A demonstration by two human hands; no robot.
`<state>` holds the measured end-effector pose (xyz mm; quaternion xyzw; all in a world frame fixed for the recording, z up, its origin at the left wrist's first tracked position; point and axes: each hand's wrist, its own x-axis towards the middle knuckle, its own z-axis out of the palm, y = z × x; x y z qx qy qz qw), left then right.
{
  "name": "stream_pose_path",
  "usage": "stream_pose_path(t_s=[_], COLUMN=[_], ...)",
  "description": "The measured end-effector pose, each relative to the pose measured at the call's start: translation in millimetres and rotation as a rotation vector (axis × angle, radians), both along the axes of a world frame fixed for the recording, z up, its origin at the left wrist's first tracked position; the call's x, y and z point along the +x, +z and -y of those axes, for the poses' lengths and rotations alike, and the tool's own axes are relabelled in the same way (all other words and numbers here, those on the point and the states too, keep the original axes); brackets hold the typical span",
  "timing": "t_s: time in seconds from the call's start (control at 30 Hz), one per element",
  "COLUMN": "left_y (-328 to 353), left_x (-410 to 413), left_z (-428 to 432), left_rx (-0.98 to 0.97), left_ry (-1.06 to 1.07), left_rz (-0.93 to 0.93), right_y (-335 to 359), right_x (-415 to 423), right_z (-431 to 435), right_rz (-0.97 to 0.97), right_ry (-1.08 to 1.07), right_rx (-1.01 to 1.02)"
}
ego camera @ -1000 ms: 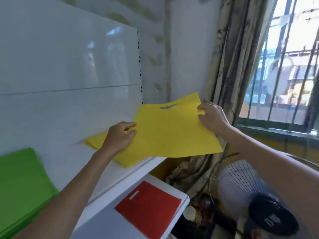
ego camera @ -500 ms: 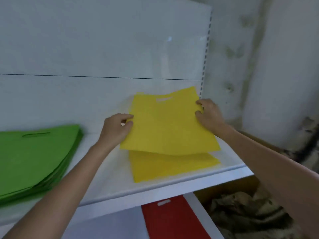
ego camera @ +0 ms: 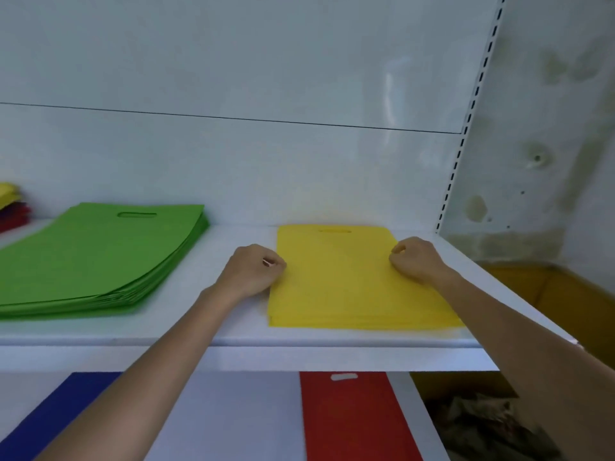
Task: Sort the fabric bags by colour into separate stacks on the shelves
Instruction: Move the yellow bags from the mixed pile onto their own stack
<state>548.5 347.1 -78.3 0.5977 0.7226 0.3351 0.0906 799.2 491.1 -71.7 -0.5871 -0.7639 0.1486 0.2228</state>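
The top yellow fabric bag (ego camera: pixel 346 277) lies flat on a low yellow stack on the upper white shelf (ego camera: pixel 233 334), squared with the bags beneath. My left hand (ego camera: pixel 253 274) pinches its left edge with curled fingers. My right hand (ego camera: pixel 416 261) grips its right edge the same way. A thicker stack of green bags (ego camera: pixel 100 251) sits to the left on the same shelf. On the lower shelf lie a red bag (ego camera: pixel 349 417) and a blue bag (ego camera: pixel 50 414).
A mixed pile of yellow and red bags (ego camera: pixel 10 207) shows at the far left edge. A brown cardboard box (ego camera: pixel 565 294) stands right of the shelving, with crumpled material (ego camera: pixel 492 424) below it. The white back panel rises behind the stacks.
Both hands have carried the yellow bag from the air down onto the yellow stack and lined it up. The view has swung left, away from the window.
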Motion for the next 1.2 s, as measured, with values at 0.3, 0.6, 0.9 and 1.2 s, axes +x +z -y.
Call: stream_pose_path(t_s=[0.3,0.6,0.9,1.2], left_y=[-6,58,74,55], left_x=[1,-85,-237,-339], left_z=[-13,64,273,440], left_rx=[-0.051,0.198,0.184,0.162], left_ry=[-0.009,0.25,0.672,0.817], left_rz=[-0.063,-0.192,-0.213,-0.189], right_y=[3,52,92,77], right_x=[1,-173,-406,-555], right_z=[-8,45,218,342], right_rz=[0.052,-0.146,-0.337,-0.38], right_ry=[-0.005,0.429,0.912,1.072], right_rx=[0.007,0.275,0.299,0.198])
